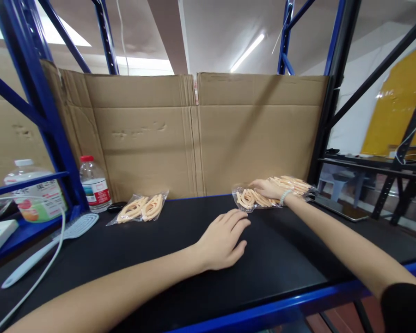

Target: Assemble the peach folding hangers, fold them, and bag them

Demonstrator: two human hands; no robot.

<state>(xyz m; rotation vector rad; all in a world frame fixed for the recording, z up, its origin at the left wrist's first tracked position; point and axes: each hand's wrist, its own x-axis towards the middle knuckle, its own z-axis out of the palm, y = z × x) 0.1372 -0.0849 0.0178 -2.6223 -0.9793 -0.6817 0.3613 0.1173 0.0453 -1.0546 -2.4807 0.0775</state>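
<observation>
My left hand (pixel 225 240) is over the black tabletop (pixel 180 273), palm down, fingers stretched toward the right and holding nothing. Farther back, my right hand (pixel 268 189) rests on a clear plastic bag (pixel 246 199) of beige, looped, cord-like pieces whose kind I cannot make out. Its fingers look extended over the plastic, though their undersides are hidden. Right behind that wrist, which wears a pale bracelet (pixel 285 196), lies a pile of similar bags (pixel 293 184). Another such bag (pixel 140 209), with two looped pieces, lies apart on the left.
Cardboard panels (pixel 145 134) stand along the back between blue posts. At left are a red-capped bottle (pixel 94 185), a larger white-capped bottle (pixel 38 194), a pale hairbrush (pixel 52 245) and a white cable (pixel 46 273). A flat dark device (pixel 341 208) lies at right.
</observation>
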